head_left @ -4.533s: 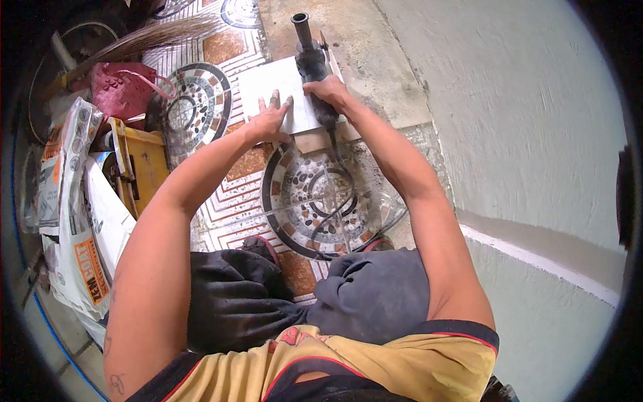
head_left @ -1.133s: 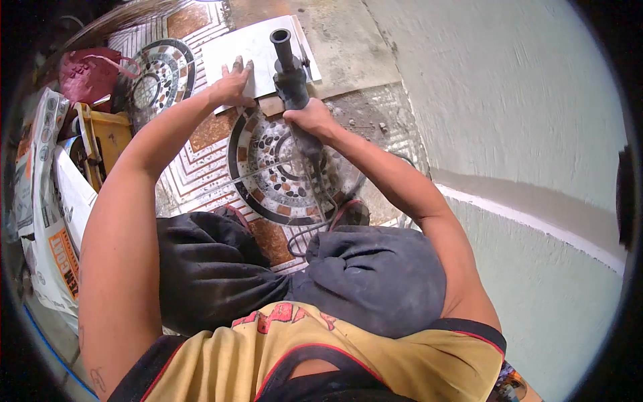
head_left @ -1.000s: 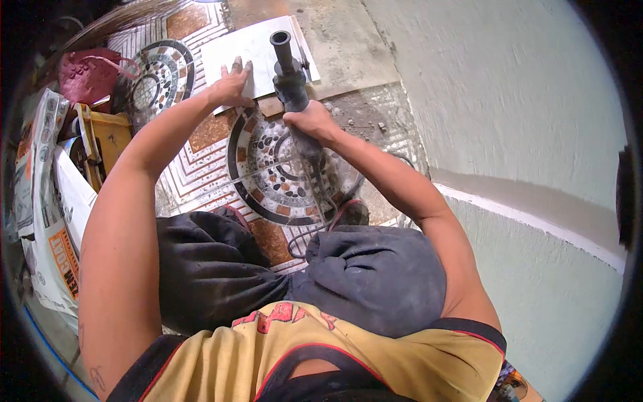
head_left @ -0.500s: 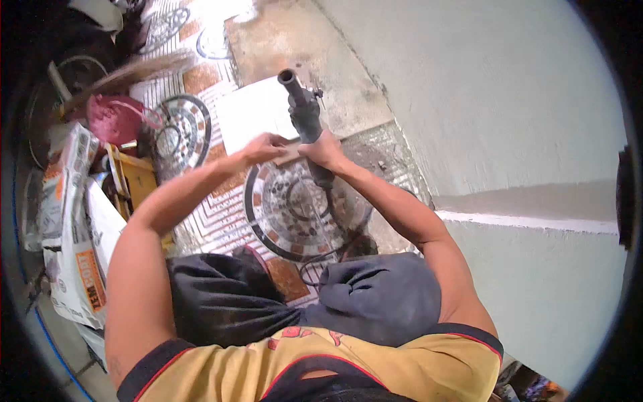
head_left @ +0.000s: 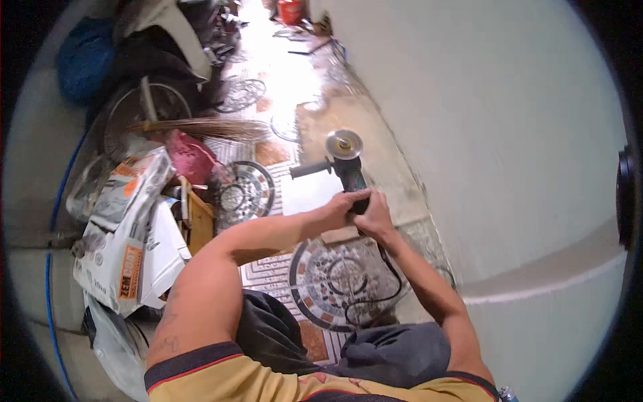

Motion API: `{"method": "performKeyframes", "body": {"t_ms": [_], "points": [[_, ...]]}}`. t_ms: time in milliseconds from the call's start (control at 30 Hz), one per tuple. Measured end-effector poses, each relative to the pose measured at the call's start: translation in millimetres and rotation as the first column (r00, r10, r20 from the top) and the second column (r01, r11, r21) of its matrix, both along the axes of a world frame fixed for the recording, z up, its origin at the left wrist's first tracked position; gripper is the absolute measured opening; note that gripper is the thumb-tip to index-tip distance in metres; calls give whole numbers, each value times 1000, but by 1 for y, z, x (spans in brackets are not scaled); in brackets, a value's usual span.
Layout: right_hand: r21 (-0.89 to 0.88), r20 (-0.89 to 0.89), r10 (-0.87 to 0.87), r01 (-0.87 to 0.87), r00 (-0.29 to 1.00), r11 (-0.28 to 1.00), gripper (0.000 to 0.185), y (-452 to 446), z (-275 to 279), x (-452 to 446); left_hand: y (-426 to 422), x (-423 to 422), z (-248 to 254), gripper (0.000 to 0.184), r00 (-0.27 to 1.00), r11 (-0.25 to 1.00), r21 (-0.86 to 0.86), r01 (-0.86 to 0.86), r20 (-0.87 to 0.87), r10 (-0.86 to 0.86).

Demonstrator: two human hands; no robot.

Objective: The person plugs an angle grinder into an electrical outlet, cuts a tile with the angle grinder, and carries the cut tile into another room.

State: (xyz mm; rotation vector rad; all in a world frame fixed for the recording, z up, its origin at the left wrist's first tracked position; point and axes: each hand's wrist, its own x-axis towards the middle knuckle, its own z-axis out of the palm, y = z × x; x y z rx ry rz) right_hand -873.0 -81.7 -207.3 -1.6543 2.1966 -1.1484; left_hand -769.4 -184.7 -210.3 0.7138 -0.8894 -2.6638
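An angle grinder [head_left: 351,175] is held out over the floor, its round metal disc [head_left: 335,145] facing up at the far end. Its side handle [head_left: 309,169] sticks out to the left with no hand on it. My left hand [head_left: 340,209] is closed around the grinder's body from the left. My right hand [head_left: 376,218] is closed on the rear of the body, right beside the left one. A dark power cord [head_left: 395,264] runs from the tool down to the floor. Beneath the grinder lies a white tile [head_left: 305,193], partly covered by my left arm.
A plastered wall [head_left: 509,134] rises along the right. On the left stand a white printed sack [head_left: 110,268], a pink bag [head_left: 191,157], a straw broom [head_left: 207,128] and a motorbike wheel [head_left: 144,117]. A red container [head_left: 290,11] sits far back on the patterned floor.
The grinder has turned so that its disc now faces up and its side handle points left. My left hand has moved from beside the tool onto its body. The view has shifted left and farther forward.
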Motion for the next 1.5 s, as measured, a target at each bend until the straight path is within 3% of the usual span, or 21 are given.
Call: {"method": "performKeyframes", "body": {"t_ms": [67,200,333,367,400,433,467,500,533,567,600,700,767,867,967,1100,1200,1233,1300,1367,1500], "points": [[105,297,-77,47,952,993,61,1,-1,-3,-12,5,12,24,996,994,-78,-79,37,82],[293,486,-11,-152,874,944,55,-6,48,2,-19,8,38,22,981,980,-66,-190,-50,187],[-34,63,42,-40,997,999,67,-2,76,21,-38,3,51,28,961,901,-342,-265,-164,221],[-142,66,201,-190,977,971,78,-9,69,12,-52,6,30,25,937,543,-765,-347,-254,240],[-43,177,305,-302,936,952,84,-3,75,6,-61,11,38,22,956,341,-901,-269,-206,209],[-329,-39,388,-379,921,865,87,5,54,2,-68,23,58,21,974,230,-960,-158,-112,198],[-165,32,403,-392,915,905,83,25,47,2,-69,34,69,21,984,247,-967,-60,-15,180],[-5,84,271,-272,959,962,79,63,52,14,-67,42,84,22,986,465,-885,14,89,141],[145,103,170,-184,980,972,75,92,55,18,-77,40,82,18,985,834,-535,-134,20,171],[177,189,90,-124,978,976,70,126,41,20,-99,45,85,16,989,945,-314,95,-76,-124],[197,252,27,-78,967,977,66,158,31,17,-73,40,98,21,997,925,-376,-44,49,67],[374,601,-285,53,747,926,47,248,1,30,-57,43,82,24,968,927,-374,6,237,89],[454,454,-532,328,715,829,33,305,-42,42,-56,34,55,28,947,911,-403,83,318,54],[347,509,-551,429,661,834,27,377,-96,52,-44,2,29,29,940,909,-342,239,316,-128],[412,211,-684,572,698,710,22,416,-80,62,-30,-43,-3,27,960,875,-442,196,270,-79],[432,251,-862,746,440,507,19,482,-56,78,-18,-132,-72,24,894,904,-145,401,277,-352],[432,189,-905,795,382,426,21,546,-84,82,-19,-171,-99,24,951,954,-238,185,287,-113],[390,-21,-887,821,461,418,13,538,-48,82,-25,-189,-114,28,938,929,-354,110,347,21],[337,68,-887,826,457,451,11,579,-81,85,-2,-208,-96,36,883,880,-469,72,441,163],[500,310,-925,790,220,356,17,552,-37,85,-1,-229,-117,44,873,868,-497,15,430,231],[427,196,-917,811,348,400,16,560,-47,78,15,-260,-126,57,784,843,-502,-190,439,439]]}}
